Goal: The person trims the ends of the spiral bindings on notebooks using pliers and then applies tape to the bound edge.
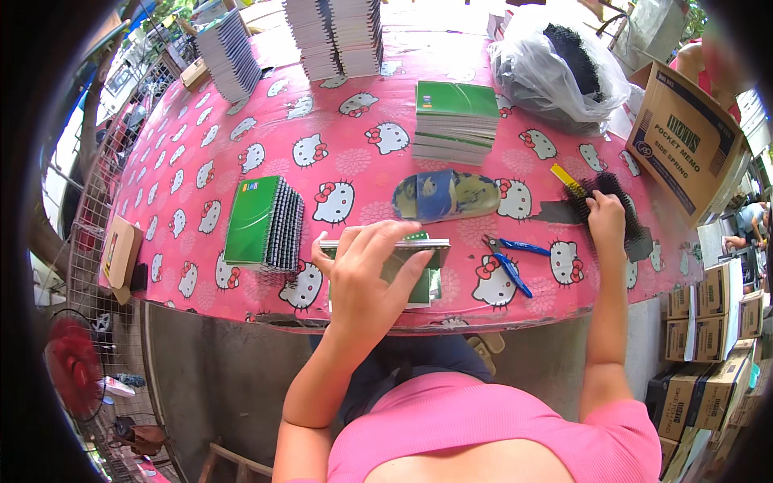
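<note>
My left hand (pixel 366 270) grips a green-covered notebook (pixel 427 251), holding it on edge above the pink cartoon-cat tablecloth (pixel 241 153) near the table's front. My right hand (pixel 605 211) rests on a pile of black spiral binding coils (pixel 616 201) at the right, fingers closed on them. Blue-handled pliers (pixel 511 262) lie between the two hands. A yellow ruler-like strip (pixel 566 179) sits beside the coils.
A bound green notebook stack (pixel 266 221) lies at left, another green stack (pixel 455 121) farther back. A blue-and-yellow sandal (pixel 445 196) lies mid-table. Tall paper stacks (pixel 338 36), a plastic bag of coils (pixel 555 68) and cardboard boxes (pixel 684 137) ring the far and right sides.
</note>
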`<state>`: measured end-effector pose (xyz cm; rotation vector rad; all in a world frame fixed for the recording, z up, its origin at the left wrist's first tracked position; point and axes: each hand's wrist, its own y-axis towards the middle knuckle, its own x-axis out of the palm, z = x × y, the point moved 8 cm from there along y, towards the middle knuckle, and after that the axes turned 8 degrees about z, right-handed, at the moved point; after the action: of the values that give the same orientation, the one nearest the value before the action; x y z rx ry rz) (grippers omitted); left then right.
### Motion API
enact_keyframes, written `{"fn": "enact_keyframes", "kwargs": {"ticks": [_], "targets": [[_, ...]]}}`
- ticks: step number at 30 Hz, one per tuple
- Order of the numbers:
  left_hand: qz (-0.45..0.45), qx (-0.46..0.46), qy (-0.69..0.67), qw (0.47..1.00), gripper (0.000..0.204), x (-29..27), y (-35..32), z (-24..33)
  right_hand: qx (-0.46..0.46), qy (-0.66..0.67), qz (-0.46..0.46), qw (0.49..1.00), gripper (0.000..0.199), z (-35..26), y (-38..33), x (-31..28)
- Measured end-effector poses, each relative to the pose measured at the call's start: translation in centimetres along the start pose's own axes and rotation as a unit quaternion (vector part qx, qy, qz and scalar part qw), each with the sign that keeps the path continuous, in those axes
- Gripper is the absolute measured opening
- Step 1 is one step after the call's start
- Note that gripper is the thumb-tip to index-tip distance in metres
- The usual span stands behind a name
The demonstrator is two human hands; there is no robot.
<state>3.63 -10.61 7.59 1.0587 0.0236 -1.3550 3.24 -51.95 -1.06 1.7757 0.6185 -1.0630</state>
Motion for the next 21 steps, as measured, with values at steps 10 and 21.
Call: {"fn": "enact_keyframes", "kwargs": {"ticks": [10, 21], "targets": [[0.037, 0.056, -0.035, 0.997, 0.019, -0.4, 0.0, 0.1, -0.180, 0.531, -0.114, 0.821, 0.034, -21.8, -7.9, -7.8], [0.025, 0.055, -0.039, 0.997, 0.019, -0.4, -0.3, -0.1, -0.195, 0.534, -0.175, 0.804, 0.020, -24.2, -6.7, -8.0]]}}
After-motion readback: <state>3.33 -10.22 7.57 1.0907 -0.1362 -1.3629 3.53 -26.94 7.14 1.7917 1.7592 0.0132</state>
